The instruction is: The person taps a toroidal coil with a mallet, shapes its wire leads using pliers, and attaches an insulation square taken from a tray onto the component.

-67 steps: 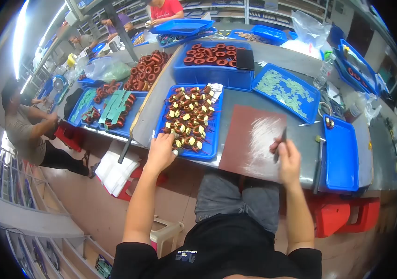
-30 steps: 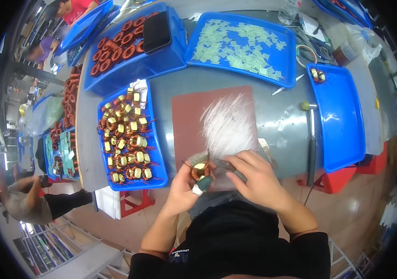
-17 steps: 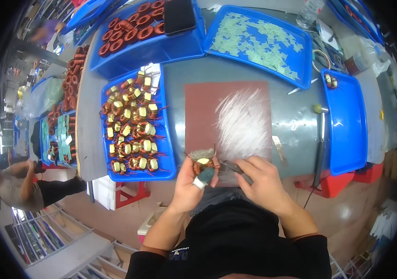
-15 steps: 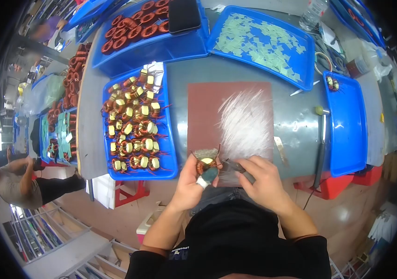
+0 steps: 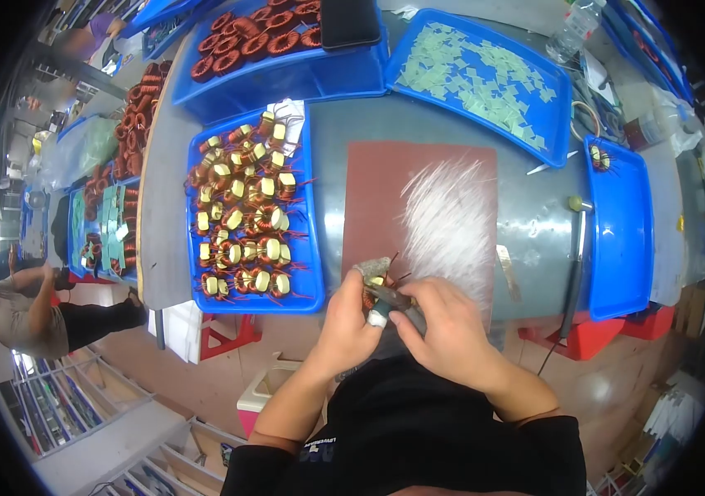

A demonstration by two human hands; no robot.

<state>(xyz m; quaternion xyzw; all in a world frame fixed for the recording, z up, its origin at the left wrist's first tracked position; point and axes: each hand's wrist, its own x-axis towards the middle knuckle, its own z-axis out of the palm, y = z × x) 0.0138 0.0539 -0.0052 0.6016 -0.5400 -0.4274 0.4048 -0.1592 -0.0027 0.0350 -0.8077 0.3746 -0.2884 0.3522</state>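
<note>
My left hand (image 5: 347, 324) is closed around a copper-wound toroid coil (image 5: 371, 299) with yellow tape and loose wire ends. Coverings wrap some of its fingertips, and its thumb has a green and white one. In my right hand (image 5: 455, 331) is a pair of pliers (image 5: 394, 299), its dark jaws against the coil; the exact bite point is hidden by fingers. Both hands are over the near edge of a red-brown mat (image 5: 369, 207), on which a heap of thin white strands (image 5: 450, 219) lies.
A blue tray of taped coils (image 5: 313, 285) sits left. Behind are a blue bin (image 5: 286, 83) of red coils, a black phone (image 5: 349, 23) and a tray (image 5: 563, 124) of green squares. A soldering iron (image 5: 576, 256) and another blue tray (image 5: 621, 240) are right. A person (image 5: 34, 318) is far left.
The pliers in my right hand have moved left onto the coil, and my hands are closer together. The whole view has shifted slightly.
</note>
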